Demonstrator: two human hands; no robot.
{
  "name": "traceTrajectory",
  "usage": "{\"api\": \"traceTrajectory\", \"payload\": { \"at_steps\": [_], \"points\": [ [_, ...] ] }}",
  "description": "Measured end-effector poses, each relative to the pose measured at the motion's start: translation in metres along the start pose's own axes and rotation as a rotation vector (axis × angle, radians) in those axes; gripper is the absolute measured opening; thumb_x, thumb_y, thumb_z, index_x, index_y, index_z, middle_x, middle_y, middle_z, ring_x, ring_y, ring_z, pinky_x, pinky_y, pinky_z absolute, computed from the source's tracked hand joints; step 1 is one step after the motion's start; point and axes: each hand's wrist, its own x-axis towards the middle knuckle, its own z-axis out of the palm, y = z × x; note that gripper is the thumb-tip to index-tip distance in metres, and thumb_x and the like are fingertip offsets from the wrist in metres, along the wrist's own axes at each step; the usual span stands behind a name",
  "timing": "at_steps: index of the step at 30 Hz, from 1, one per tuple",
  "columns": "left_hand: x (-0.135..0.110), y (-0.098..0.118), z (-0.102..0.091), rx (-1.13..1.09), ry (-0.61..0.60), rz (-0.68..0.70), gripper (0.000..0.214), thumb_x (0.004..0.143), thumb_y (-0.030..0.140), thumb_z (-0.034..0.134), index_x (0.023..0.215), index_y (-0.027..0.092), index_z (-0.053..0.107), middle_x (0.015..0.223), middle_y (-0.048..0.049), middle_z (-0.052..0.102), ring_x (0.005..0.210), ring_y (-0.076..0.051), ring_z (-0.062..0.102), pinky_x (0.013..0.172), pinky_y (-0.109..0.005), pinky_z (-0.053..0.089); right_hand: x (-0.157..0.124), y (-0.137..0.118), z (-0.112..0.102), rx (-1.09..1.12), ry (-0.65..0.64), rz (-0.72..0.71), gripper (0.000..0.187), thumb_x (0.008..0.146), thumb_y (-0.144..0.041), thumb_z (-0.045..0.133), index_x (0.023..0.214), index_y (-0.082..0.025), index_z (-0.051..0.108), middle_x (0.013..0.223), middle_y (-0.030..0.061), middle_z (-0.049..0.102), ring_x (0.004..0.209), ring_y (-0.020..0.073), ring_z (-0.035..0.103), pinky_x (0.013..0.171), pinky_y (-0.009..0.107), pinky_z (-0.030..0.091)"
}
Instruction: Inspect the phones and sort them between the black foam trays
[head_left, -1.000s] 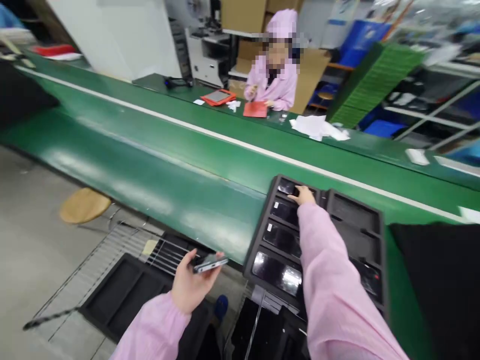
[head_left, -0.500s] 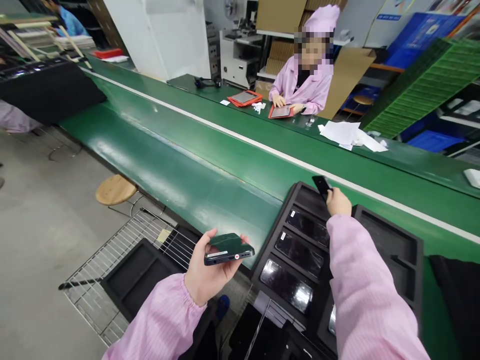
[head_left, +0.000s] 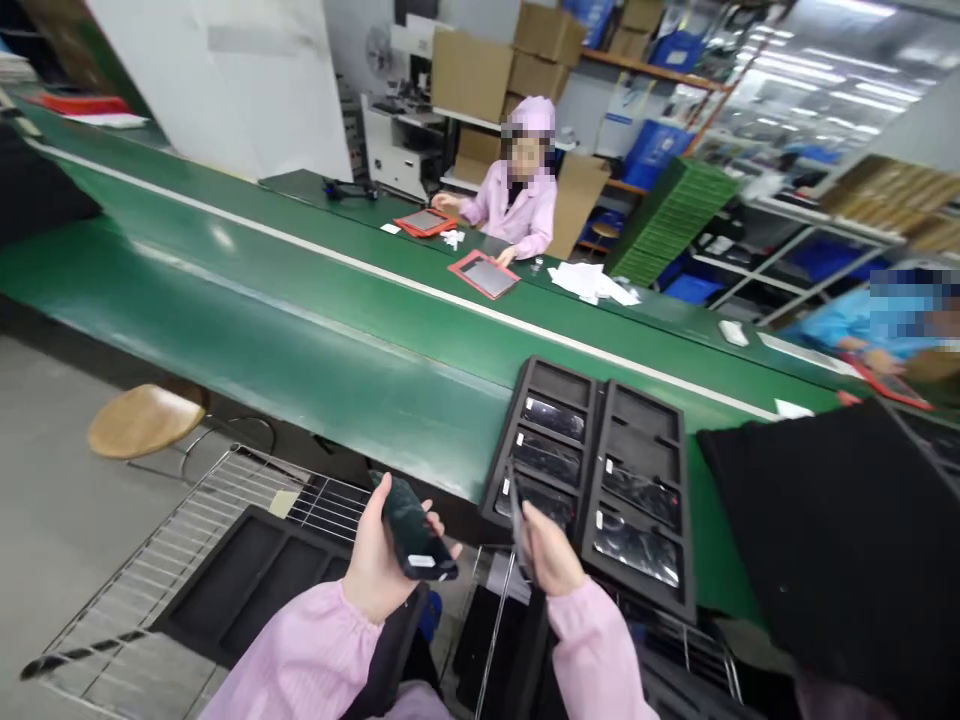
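A dark smartphone with a small white label at its near end lies in my left hand, fingers wrapped round its edges. My right hand grips a second phone, seen nearly edge-on and a little blurred. Behind that hand, on the green bench, rest two black foam trays. The left foam tray has several labelled phones in its slots and a bare slot at the far end. In the right foam tray, two phones sit in the nearer slots.
A wire rack at lower left carries another black tray. Across the green bench a co-worker in pink handles red-edged panels. Black sheeting stands at right. A wooden stool is at left.
My right hand has come back from the far slot of the left tray, bringing its phone close to my left hand. The left-hand phone has turned and tilted. The view has swung right.
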Motion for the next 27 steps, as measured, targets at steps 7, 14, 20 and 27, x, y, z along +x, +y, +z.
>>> {"api": "traceTrajectory", "payload": {
  "at_steps": [7,14,20,27],
  "points": [
    [-0.037,-0.022,-0.047,0.318,-0.096,-0.086,0.035,0.091,0.045,0.056,0.082,0.012,0.065,0.063,-0.0055,0.064,0.053,-0.017,0.062,0.066,-0.038,0.059,-0.109,0.032,0.055,0.007,-0.128,0.169,0.080,0.067,-0.027,0.081,0.139,-0.014,0.045,0.110,0.0081,0.072,0.084,0.0179,0.069,0.068,0.027,0.056],
    [-0.117,-0.007,-0.036,0.329,-0.313,-0.020,0.040,0.096,0.039,0.045,0.111,0.008,0.067,0.087,-0.0134,0.074,0.074,-0.025,0.072,0.075,-0.038,0.060,-0.182,0.007,0.088,-0.205,-0.212,-0.076,0.078,0.078,-0.035,0.069,0.147,-0.017,0.037,0.138,0.0078,0.057,0.119,0.0242,0.060,0.100,0.041,0.050],
    [-0.161,0.000,-0.043,0.307,-0.299,-0.021,0.035,0.094,0.037,0.047,0.099,0.010,0.069,0.082,-0.0096,0.074,0.077,-0.024,0.072,0.078,-0.036,0.060,-0.244,-0.019,0.128,-0.958,-0.121,-0.285,0.072,0.091,-0.044,0.052,0.152,-0.013,0.031,0.138,0.0167,0.056,0.124,0.0339,0.056,0.104,0.050,0.042],
    [-0.198,0.013,-0.048,0.238,-0.369,-0.160,0.041,0.096,0.043,0.041,0.089,0.010,0.065,0.077,-0.0120,0.069,0.083,-0.028,0.071,0.078,-0.043,0.060,-0.287,-0.056,0.130,-1.237,-0.043,-0.830,0.040,0.092,-0.050,0.052,0.110,-0.020,0.072,0.080,0.0076,0.069,0.081,0.0259,0.067,0.080,0.042,0.051]
  ]
}}
